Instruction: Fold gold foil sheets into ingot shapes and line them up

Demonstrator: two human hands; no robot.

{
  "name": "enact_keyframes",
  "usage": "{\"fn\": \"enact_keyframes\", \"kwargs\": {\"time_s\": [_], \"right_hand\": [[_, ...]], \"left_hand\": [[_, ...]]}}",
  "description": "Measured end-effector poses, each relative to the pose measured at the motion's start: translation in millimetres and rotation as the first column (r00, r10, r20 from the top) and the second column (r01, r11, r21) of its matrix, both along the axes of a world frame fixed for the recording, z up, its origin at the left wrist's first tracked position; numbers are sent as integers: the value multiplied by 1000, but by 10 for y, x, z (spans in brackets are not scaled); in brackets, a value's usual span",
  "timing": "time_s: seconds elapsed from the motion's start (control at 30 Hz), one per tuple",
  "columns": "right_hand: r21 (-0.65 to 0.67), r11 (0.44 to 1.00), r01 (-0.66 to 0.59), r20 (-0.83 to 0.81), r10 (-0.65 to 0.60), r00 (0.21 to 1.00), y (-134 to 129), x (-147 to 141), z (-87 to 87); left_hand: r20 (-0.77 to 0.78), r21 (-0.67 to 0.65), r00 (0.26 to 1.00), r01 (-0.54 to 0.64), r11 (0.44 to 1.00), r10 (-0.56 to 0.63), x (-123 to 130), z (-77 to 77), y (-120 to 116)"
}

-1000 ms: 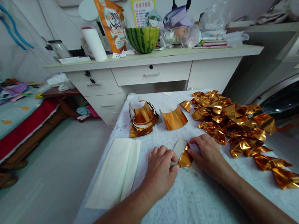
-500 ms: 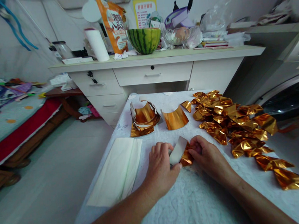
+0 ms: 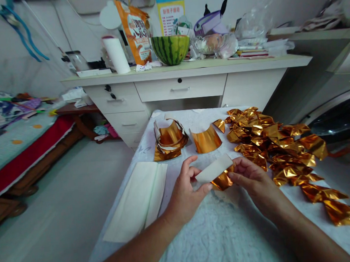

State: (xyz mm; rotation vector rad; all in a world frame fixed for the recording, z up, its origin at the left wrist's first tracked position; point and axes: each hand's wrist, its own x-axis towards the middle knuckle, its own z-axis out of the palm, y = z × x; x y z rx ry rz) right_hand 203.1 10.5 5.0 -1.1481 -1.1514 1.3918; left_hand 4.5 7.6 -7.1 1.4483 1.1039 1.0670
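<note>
Between my hands, just above the cloth-covered table [image 3: 218, 231], is a white paper strip [image 3: 214, 169] with a piece of crinkled gold foil [image 3: 223, 181] below it. My left hand [image 3: 187, 188] grips the left end of the strip, thumb in front and fingers behind. With thumb and fingers closed, my right hand [image 3: 250, 177] pinches the foil at its right end. Farther back lie a curved gold sheet [image 3: 206, 140] and a stack of curled gold strips [image 3: 169, 136]. Folded white paper [image 3: 138, 201] rests beside my left forearm.
A heap of twisted gold foil pieces [image 3: 268, 140] covers the table's right side. Behind stands a white desk [image 3: 180, 86] bearing a watermelon half [image 3: 171, 50], an orange snack bag [image 3: 136, 34] and a paper roll [image 3: 115, 55]. A bed [image 3: 22, 137] is at left.
The white strip has turned flatter and extends farther right. My right hand has shifted slightly right with the foil, and my left fingers have straightened somewhat.
</note>
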Motion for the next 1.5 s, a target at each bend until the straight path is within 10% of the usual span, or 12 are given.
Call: {"fn": "enact_keyframes", "kwargs": {"time_s": [0.4, 0.63, 1.17, 1.5], "right_hand": [[-35, 994, 100, -163, -105, 981, -51, -96, 56], [-28, 992, 121, -150, -124, 981, -50, -88, -15], [85, 994, -63, 149, 50, 988, -159, -201, -23], [217, 944, -249, 555, 91, 827, -214, -221, 60]], "left_hand": [[360, -204, 933, 89, 975, -10, -11, 41, -12], [464, -124, 859, 305, 944, -217, 12, 141, -12], [333, -214, 907, -192, 958, 256, -38, 66, 98], [73, -60, 975, -204, 977, 208, -97, 6, 116]]}}
